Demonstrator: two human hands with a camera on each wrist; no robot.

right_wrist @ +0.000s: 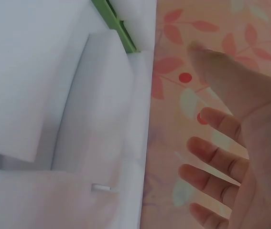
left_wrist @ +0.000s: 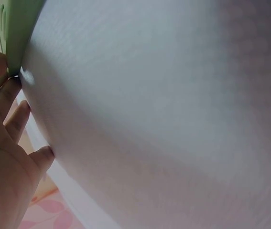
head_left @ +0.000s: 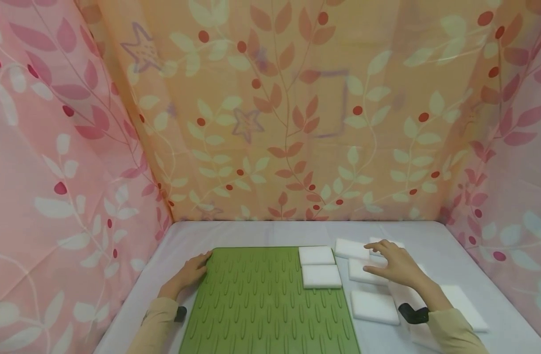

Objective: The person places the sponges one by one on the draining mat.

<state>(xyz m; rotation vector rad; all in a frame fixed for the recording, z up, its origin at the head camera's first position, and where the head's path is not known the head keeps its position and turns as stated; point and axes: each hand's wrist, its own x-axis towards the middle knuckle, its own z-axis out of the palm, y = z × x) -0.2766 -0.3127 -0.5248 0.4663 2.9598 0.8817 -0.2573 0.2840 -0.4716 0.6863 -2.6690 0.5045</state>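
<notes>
A green mat (head_left: 253,300) with rows of raised ridges lies on the table. Two white rectangular sponge-like blocks sit one behind the other at its far right corner, the rear block (head_left: 316,255) and the front block (head_left: 322,277). My left hand (head_left: 188,273) rests at the far left corner of the mat, fingers extended; in the left wrist view its thumb and forefinger touch the mat's edge (left_wrist: 20,36). Over the loose white blocks (head_left: 375,308) on the right, my right hand (head_left: 399,263) hovers with fingers spread and nothing between them, as the right wrist view also shows.
Several loose white blocks (head_left: 465,307) lie right of the mat, partly hidden by the right hand and forearm. A white cloth (head_left: 270,233) covers the table. Patterned curtains (head_left: 288,123) enclose the back and both sides. Dark straps (head_left: 414,313) circle the wrists.
</notes>
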